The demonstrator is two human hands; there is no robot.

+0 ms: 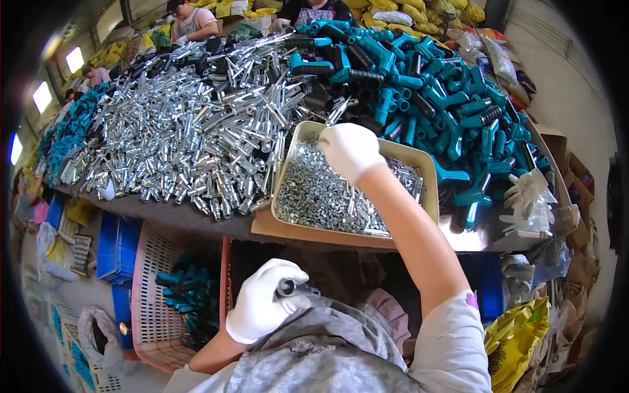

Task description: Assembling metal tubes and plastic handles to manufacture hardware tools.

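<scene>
A dark, round part [303, 289] is in the left hand [265, 304], with gloved fingers curled around it; it sits below the right hand [352, 150] and a bit to its left. The hands are well apart — the right one is over a cream tray [430, 180] of small metal bits [314, 190]; I cannot tell if it holds anything. Past the hands, the table [160, 211] has shiny metal tubes [190, 118] and teal handles [452, 131]; left of the left hand is a pink basket [147, 301]; far ahead — yellow sacks [416, 13] and other people [208, 25].
</scene>
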